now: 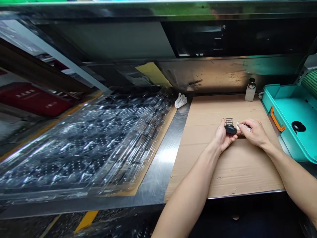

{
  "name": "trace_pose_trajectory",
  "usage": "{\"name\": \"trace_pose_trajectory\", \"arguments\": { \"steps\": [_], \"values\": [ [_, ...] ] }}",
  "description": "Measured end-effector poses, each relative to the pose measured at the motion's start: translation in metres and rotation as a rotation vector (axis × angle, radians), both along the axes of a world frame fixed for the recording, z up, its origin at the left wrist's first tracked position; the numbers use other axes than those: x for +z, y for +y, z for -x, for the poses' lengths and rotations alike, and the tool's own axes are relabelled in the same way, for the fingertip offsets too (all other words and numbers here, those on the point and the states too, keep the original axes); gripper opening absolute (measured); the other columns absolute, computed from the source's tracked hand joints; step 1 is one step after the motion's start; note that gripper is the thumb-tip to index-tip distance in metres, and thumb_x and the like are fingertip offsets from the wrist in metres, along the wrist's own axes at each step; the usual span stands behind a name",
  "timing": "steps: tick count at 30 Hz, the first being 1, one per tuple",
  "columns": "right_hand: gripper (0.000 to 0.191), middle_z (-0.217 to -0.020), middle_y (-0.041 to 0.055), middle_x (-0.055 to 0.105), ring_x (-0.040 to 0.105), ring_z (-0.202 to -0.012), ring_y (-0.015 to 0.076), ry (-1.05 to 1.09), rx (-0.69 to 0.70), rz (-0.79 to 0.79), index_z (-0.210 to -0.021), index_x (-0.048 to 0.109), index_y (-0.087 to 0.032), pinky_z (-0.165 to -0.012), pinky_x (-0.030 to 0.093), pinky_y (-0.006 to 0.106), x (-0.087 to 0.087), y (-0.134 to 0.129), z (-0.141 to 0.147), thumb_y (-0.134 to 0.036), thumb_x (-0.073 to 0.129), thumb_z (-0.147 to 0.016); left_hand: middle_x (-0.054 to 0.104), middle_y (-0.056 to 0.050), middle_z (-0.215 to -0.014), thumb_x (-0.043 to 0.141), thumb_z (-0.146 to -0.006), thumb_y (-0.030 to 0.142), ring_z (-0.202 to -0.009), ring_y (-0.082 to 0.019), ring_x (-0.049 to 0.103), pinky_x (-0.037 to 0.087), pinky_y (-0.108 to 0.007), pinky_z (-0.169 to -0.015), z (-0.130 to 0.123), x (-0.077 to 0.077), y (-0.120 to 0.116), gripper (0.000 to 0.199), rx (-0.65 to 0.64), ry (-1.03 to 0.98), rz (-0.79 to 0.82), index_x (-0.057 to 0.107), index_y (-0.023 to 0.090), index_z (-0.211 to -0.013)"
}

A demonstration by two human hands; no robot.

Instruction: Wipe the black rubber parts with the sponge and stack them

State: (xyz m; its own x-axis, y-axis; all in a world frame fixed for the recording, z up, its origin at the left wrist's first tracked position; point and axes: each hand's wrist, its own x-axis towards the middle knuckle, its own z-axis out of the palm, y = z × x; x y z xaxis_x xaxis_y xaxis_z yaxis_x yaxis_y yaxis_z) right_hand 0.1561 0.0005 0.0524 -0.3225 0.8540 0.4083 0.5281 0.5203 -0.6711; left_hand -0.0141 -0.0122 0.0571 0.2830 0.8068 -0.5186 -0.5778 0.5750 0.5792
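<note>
Over the cardboard sheet, my left hand grips a small black oval part by its edge, glossy side up. Just right of it, my right hand pinches a white cloth close to the part's edge; whether the cloth touches it I cannot tell. Beyond the hands stands a small translucent bottle with a dark cap. Another black round part lies in the teal bin on the right.
Stacked clear plastic trays holding dark parts fill the left of the metal table. A crumpled white cloth lies between trays and cardboard. An orange handle sits on the bin's near side. A metal panel closes off the back.
</note>
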Motion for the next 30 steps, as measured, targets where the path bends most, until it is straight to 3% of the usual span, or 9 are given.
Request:
{"name": "trace_pose_trajectory", "arguments": {
  "steps": [3,6,10,14,18,23,30],
  "values": [
    [0.023,-0.084,0.0036,0.075,0.068,-0.08,0.019,0.04,-0.006,0.027,-0.097,0.073,-0.021,-0.075,0.048,0.029,0.0,-0.002,0.0,-0.037,0.057,-0.095,0.068,-0.014,-0.066,0.017,-0.104,0.058,-0.039,-0.014,0.056,0.041,-0.02,-0.034,-0.002,-0.002,0.0,0.065,-0.009,0.024,-0.011,0.059,0.009,-0.099],
    [0.029,-0.088,0.0029,0.075,0.068,-0.079,0.0182,0.096,-0.061,0.043,-0.1,0.072,-0.021,-0.074,0.049,0.028,-0.002,-0.003,0.0,-0.045,0.055,-0.097,0.069,-0.013,-0.067,0.017,-0.102,0.064,-0.039,-0.014,0.056,0.039,-0.02,-0.034,-0.004,-0.008,0.0,0.068,0.069,0.107,-0.075,0.058,0.01,-0.101],
    [0.034,-0.087,0.0044,0.075,0.067,-0.077,0.02,0.115,-0.278,0.012,-0.096,0.072,-0.021,-0.071,0.051,0.028,0.006,0.015,0.002,-0.049,0.054,-0.096,0.071,-0.01,-0.07,0.02,-0.1,0.07,-0.038,-0.014,0.056,0.038,-0.023,-0.034,-0.011,-0.022,0.002,0.069,0.155,0.288,-0.249,0.058,0.012,-0.105],
    [0.029,-0.097,0.0074,0.077,0.069,-0.089,0.0239,-0.095,-0.479,-0.114,-0.099,0.075,-0.021,-0.081,0.052,0.031,0.043,0.077,-0.005,-0.038,0.052,-0.095,0.073,-0.01,-0.075,0.03,-0.094,0.078,-0.038,-0.012,0.056,0.034,-0.022,-0.033,-0.018,-0.031,0.002,0.071,0.129,0.452,-0.419,0.058,0.014,-0.103],
    [0.03,-0.107,0.0143,0.077,0.069,-0.103,0.0286,-0.4,-0.634,-0.016,-0.105,0.078,-0.016,-0.088,0.05,0.033,0.088,0.155,-0.026,-0.024,0.052,-0.092,0.075,-0.011,-0.078,0.03,-0.09,0.083,-0.039,-0.012,0.056,0.034,-0.022,-0.033,-0.018,-0.027,0.0,0.075,0.116,0.437,-0.401,0.058,0.014,-0.104],
    [0.032,-0.113,0.0147,0.075,0.068,-0.106,0.0274,-0.775,-0.472,0.024,-0.113,0.077,-0.015,-0.085,0.05,0.029,0.113,0.21,-0.042,-0.027,0.053,-0.095,0.076,-0.011,-0.08,0.028,-0.09,0.083,-0.037,-0.012,0.054,0.034,-0.023,-0.034,-0.016,-0.022,-0.001,0.076,0.097,0.463,-0.396,0.059,0.015,-0.104],
    [0.024,-0.105,0.0129,0.076,0.068,-0.092,0.026,-0.989,-0.426,0.07,-0.103,0.079,-0.02,-0.074,0.049,0.029,0.114,0.225,-0.036,-0.017,0.062,-0.087,0.075,-0.01,-0.081,0.029,-0.094,0.076,-0.04,-0.012,0.056,0.034,-0.022,-0.034,-0.017,-0.021,-0.002,0.066,0.095,0.434,-0.386,0.058,0.017,-0.103]
  ]
}}
